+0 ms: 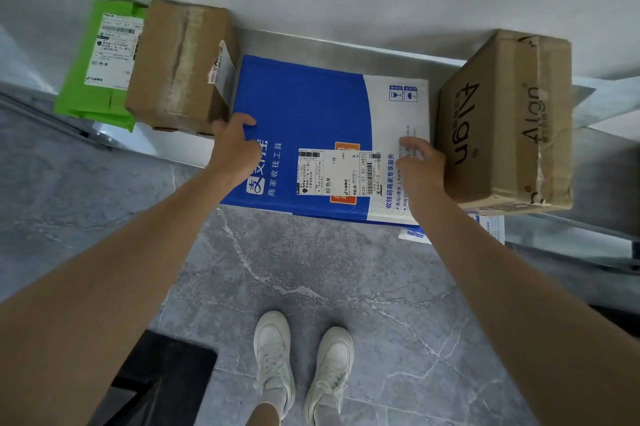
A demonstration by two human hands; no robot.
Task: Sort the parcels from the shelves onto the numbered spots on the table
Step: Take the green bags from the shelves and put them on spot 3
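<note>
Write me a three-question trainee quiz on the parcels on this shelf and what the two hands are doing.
1. True or false: the blue and white mailer lies between the taped brown carton and the printed brown carton on the shelf.
2. The left hand grips: A) the green mailer bag, B) the blue and white mailer's left edge, C) the taped brown carton.
3. Fill in: the printed brown carton beside the right hand reads ____.
Key: 1 true; 2 B; 3 Align.
</note>
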